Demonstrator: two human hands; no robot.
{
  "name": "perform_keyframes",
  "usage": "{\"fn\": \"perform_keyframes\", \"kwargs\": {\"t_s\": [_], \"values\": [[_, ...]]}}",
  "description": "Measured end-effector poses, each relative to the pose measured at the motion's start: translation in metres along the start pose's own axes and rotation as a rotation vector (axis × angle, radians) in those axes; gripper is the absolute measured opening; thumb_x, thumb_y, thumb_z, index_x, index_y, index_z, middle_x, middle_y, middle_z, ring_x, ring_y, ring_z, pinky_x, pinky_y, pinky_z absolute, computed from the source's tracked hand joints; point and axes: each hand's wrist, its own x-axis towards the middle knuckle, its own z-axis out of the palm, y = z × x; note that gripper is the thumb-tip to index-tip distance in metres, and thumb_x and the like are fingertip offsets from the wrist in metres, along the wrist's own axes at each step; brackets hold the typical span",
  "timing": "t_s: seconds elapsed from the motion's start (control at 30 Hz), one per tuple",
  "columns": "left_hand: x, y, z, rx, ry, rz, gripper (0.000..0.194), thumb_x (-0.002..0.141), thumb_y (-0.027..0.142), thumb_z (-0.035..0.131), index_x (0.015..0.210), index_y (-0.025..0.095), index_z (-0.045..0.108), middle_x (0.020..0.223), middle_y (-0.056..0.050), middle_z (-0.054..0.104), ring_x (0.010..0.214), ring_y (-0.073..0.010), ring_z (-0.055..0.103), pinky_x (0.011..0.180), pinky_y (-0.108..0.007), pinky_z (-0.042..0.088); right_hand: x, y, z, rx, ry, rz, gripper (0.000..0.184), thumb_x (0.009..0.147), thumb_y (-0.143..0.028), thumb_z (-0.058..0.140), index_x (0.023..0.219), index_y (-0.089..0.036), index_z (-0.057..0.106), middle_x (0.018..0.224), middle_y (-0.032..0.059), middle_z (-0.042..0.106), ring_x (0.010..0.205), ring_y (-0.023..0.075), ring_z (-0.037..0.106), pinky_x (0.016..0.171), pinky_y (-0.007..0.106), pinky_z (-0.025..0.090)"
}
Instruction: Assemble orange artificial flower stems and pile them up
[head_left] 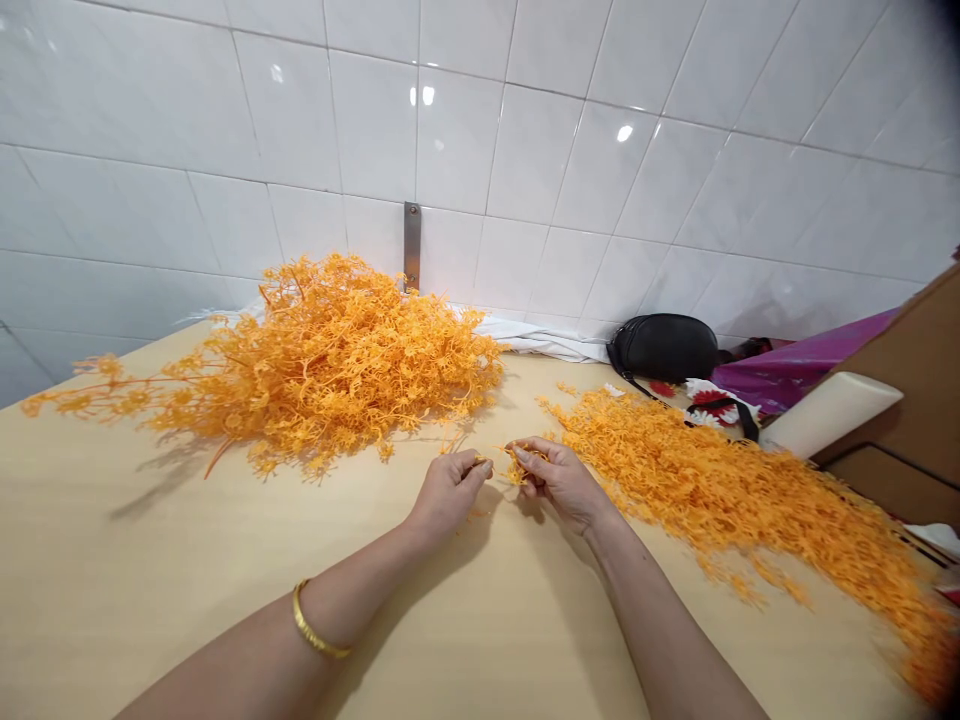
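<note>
My left hand (448,495) is closed in a pinch just above the table, with a thin bit of orange stem at its fingertips. Close beside it, my right hand (559,480) pinches a small orange artificial flower sprig (516,470). Behind my left hand lies a large bushy heap of orange flower stems (352,360), some with long stalks reaching left. To the right of my right hand spreads a long pile of small loose orange sprigs (720,490). Tiny orange scraps lie on the table under my fingers.
The pale wooden table (172,610) meets a white tiled wall (465,130) with a metal bracket (412,245). At the back right are a black bag (664,347), red and white flowers (712,402), a cream cylinder (836,412), purple plastic (802,365) and a cardboard box (919,390).
</note>
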Motion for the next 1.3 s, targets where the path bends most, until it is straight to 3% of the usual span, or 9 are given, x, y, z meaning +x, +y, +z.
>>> {"fn": "perform_keyframes", "kwargs": {"t_s": [0.13,0.27,0.6,0.7,0.83,0.87,1.07,1.2,1.3], "values": [[-0.001,-0.001,0.0,-0.003,-0.034,-0.013,0.029,0.074,0.035,0.042,0.053,0.017,0.036,0.046,0.006,0.027,0.044,-0.0064,0.026,0.044,-0.02,0.021,-0.001,0.0,0.0,-0.026,-0.035,0.003,0.026,0.063,-0.039,0.065,0.068,-0.015,0.056,0.054,-0.0066,0.043,0.04,0.0023,0.035,0.044,0.017,0.037],[0.0,-0.003,-0.001,-0.002,-0.054,0.0,0.029,0.074,0.034,0.044,0.052,0.017,0.035,0.047,0.006,0.026,0.044,-0.006,0.025,0.044,-0.02,0.021,0.004,0.004,0.0,-0.049,0.068,-0.086,0.029,0.064,-0.042,0.062,0.059,-0.016,0.051,0.056,-0.0049,0.044,0.046,0.0047,0.037,0.047,0.018,0.037],[0.003,0.005,0.009,-0.06,-0.04,0.037,0.026,0.074,0.031,0.044,0.054,0.015,0.042,0.049,0.005,0.029,0.048,-0.0071,0.025,0.047,-0.022,0.021,0.009,0.009,0.015,-0.539,0.559,-0.336,0.03,0.075,-0.039,0.046,0.055,-0.018,0.046,0.047,-0.0041,0.041,0.044,0.0086,0.035,0.043,0.021,0.028],[0.0,0.004,0.007,-0.045,-0.031,0.052,0.027,0.074,0.032,0.043,0.052,0.016,0.041,0.049,0.005,0.029,0.048,-0.0074,0.026,0.047,-0.022,0.021,0.01,0.004,0.001,-0.469,0.671,-0.337,0.027,0.074,-0.039,0.045,0.058,-0.018,0.046,0.048,-0.0043,0.041,0.044,0.0091,0.039,0.042,0.021,0.032],[-0.004,-0.002,0.001,-0.032,0.031,0.022,0.027,0.074,0.033,0.042,0.053,0.016,0.041,0.049,0.005,0.028,0.048,-0.0077,0.026,0.048,-0.022,0.022,0.01,-0.004,-0.035,-0.12,1.059,-0.283,0.025,0.071,-0.043,0.046,0.065,-0.019,0.045,0.051,-0.0054,0.041,0.039,0.0086,0.041,0.038,0.022,0.037],[-0.005,-0.003,0.0,-0.033,0.05,0.02,0.026,0.074,0.033,0.042,0.055,0.016,0.041,0.05,0.005,0.028,0.049,-0.0079,0.026,0.048,-0.022,0.022,0.009,-0.005,-0.039,-0.104,1.038,-0.295,0.025,0.069,-0.042,0.048,0.065,-0.018,0.047,0.052,-0.0052,0.042,0.039,0.0077,0.04,0.038,0.022,0.037],[0.0,-0.003,-0.004,-0.053,0.121,0.009,0.024,0.074,0.033,0.04,0.059,0.016,0.044,0.053,0.004,0.032,0.052,-0.0087,0.03,0.052,-0.022,0.025,0.004,-0.004,-0.015,-0.079,0.348,-0.137,0.037,0.063,-0.042,0.06,0.088,-0.015,0.059,0.049,-0.0081,0.036,0.04,0.0053,0.036,0.045,0.021,0.04],[0.001,-0.002,-0.004,-0.061,0.128,0.018,0.025,0.074,0.035,0.042,0.059,0.016,0.045,0.053,0.004,0.035,0.051,-0.0083,0.03,0.051,-0.021,0.026,-0.002,-0.005,-0.003,-0.185,0.152,0.003,0.04,0.062,-0.045,0.063,0.088,-0.015,0.06,0.052,-0.0062,0.042,0.044,0.0054,0.037,0.047,0.02,0.037],[-0.001,-0.002,-0.001,-0.068,0.102,0.025,0.027,0.074,0.036,0.042,0.057,0.016,0.043,0.051,0.005,0.033,0.05,-0.0081,0.029,0.049,-0.021,0.026,-0.006,-0.005,0.002,-0.289,0.002,0.019,0.036,0.06,-0.043,0.066,0.083,-0.016,0.059,0.055,-0.0053,0.045,0.046,0.0054,0.035,0.043,0.018,0.028]]}}
